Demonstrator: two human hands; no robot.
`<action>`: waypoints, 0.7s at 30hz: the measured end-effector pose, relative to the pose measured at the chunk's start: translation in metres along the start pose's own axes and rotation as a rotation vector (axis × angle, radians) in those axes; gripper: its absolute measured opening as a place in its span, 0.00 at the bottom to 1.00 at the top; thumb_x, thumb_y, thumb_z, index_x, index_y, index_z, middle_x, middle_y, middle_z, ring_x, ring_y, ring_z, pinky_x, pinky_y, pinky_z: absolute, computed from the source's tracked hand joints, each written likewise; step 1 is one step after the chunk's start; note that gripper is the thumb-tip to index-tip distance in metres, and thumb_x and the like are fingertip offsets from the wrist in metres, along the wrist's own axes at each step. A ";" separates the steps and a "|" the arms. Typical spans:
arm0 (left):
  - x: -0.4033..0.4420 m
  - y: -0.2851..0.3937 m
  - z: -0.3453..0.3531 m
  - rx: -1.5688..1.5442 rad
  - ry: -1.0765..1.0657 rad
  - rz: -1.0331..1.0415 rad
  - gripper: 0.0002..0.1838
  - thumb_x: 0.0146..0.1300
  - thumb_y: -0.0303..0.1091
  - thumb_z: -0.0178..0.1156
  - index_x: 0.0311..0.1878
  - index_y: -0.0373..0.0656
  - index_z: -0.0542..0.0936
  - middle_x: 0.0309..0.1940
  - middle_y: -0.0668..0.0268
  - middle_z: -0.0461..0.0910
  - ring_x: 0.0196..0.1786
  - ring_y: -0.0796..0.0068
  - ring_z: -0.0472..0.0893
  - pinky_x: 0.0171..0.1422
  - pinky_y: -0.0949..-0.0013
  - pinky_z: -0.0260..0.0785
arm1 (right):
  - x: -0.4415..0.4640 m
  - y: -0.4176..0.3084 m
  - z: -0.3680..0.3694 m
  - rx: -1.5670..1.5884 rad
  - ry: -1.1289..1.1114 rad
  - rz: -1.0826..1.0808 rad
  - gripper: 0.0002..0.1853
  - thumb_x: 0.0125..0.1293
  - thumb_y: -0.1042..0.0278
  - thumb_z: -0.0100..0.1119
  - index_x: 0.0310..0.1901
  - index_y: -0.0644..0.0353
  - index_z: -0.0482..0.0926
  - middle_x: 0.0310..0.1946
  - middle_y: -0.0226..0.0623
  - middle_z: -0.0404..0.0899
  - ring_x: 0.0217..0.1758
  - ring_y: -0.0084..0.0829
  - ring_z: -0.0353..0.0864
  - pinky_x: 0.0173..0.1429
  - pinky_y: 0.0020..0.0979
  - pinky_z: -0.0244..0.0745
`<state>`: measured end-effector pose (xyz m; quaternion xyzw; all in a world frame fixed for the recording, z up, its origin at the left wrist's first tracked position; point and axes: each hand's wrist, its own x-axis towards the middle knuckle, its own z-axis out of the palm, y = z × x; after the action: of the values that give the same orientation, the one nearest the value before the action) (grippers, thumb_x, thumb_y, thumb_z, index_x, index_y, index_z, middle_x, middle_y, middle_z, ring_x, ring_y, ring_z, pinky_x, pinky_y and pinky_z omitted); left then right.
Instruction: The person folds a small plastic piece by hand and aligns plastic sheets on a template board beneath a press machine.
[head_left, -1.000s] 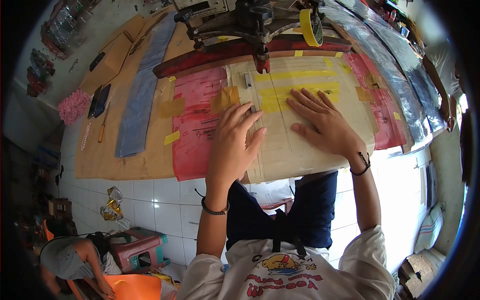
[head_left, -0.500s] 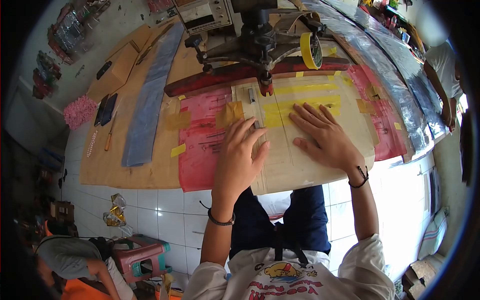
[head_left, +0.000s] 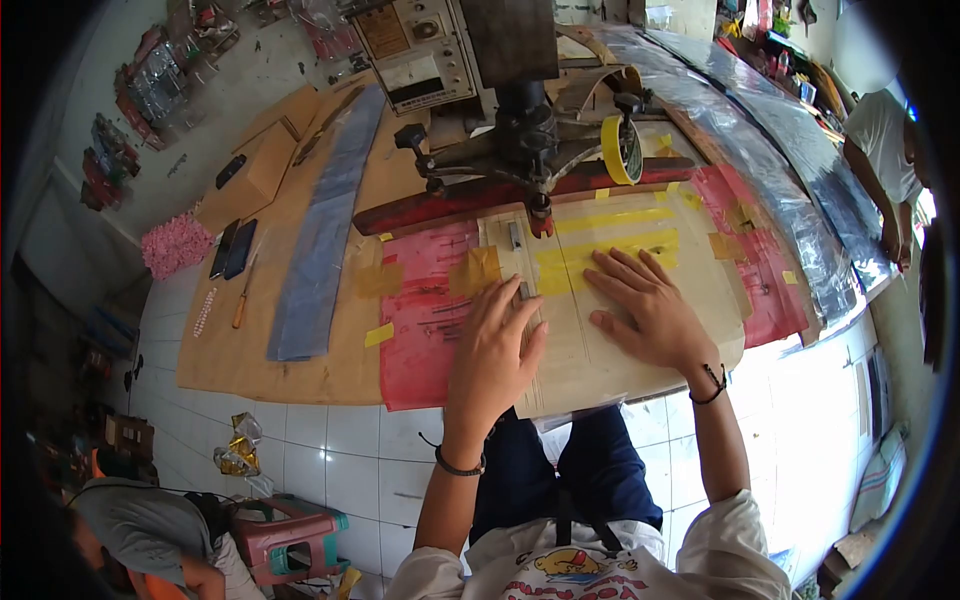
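My right hand (head_left: 645, 312) lies palm down, fingers and thumb spread, on a smooth beige sheet (head_left: 592, 375) at the near edge of a brown, flat-topped table (head_left: 222, 362). Its fingertips reach a glossy yellow tape band (head_left: 556, 271) stuck across the sheet. My left hand (head_left: 497, 330) has its fingers lightly bent and its thumb apart, over the sheet's left edge. Its fingertips are at a small grey metal-looking strip (head_left: 527, 290); whether they press on it I cannot tell.

Beneath the beige sheet, a translucent red sheet (head_left: 422, 350) with dark streaks extends to both sides. Brown tape squares (head_left: 380, 280) cross its left edge. Beyond the hands stands a black metal press frame (head_left: 535, 150) with a long, worn red bar (head_left: 430, 205). A yellow tape roll (head_left: 622, 150) hangs at its right. A long blue-grey plastic strip (head_left: 322, 235) lies to the left.

A grey control box (head_left: 415, 55) bears a dial and labels too small to read. Red lettering on my white shirt (head_left: 495, 580) is cut off by the frame.

Left of the plastic strip sits a brown cardboard box (head_left: 262, 170); its contents are hidden.
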<state>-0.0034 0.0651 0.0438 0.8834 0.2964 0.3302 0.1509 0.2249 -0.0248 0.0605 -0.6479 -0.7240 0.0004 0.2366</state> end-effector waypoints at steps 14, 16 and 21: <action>-0.033 0.028 0.019 0.243 0.008 0.120 0.22 0.73 0.45 0.59 0.66 0.47 0.80 0.70 0.61 0.76 0.75 0.55 0.72 0.79 0.46 0.61 | -0.006 -0.003 0.003 0.054 0.123 0.011 0.17 0.70 0.60 0.64 0.58 0.51 0.87 0.66 0.42 0.80 0.74 0.46 0.73 0.81 0.51 0.60; -0.034 0.027 0.020 0.236 0.017 0.115 0.22 0.73 0.43 0.59 0.66 0.48 0.80 0.70 0.62 0.76 0.75 0.54 0.72 0.79 0.45 0.62 | -0.006 -0.003 0.003 0.059 0.130 0.005 0.17 0.70 0.60 0.64 0.58 0.51 0.88 0.65 0.42 0.81 0.74 0.46 0.73 0.81 0.51 0.60; -0.034 0.027 0.021 0.215 0.022 0.111 0.22 0.70 0.41 0.60 0.66 0.49 0.80 0.70 0.63 0.77 0.75 0.53 0.72 0.78 0.44 0.61 | -0.008 -0.003 0.004 0.064 0.143 0.011 0.16 0.70 0.61 0.64 0.57 0.50 0.88 0.65 0.42 0.81 0.73 0.45 0.74 0.81 0.50 0.61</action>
<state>0.0018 0.0214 0.0239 0.9057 0.2826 0.3142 0.0335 0.2215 -0.0313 0.0549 -0.6424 -0.7012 -0.0214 0.3086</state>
